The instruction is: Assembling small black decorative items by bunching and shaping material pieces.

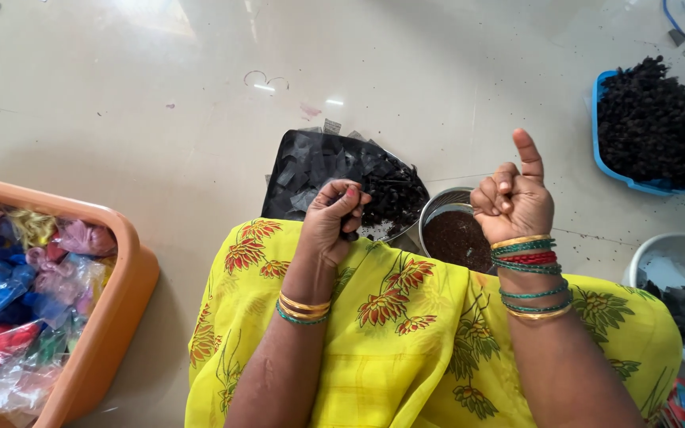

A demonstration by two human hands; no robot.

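My left hand is closed around a small dark piece, held above the edge of a black tray filled with dark paper squares and small black bits. Raised over a round steel bowl of dark brown powder, my right hand is mostly curled, with its index finger pointing up and thumb pressed to the other fingers; whether it pinches anything is hidden. Both wrists wear bangles. A yellow floral cloth covers my lap below both hands.
An orange plastic tub of coloured plastic packets stands at the left. A blue tray heaped with black lumps is at the upper right. A white bowl with dark scraps sits at the right edge. The floor is pale glossy tile.
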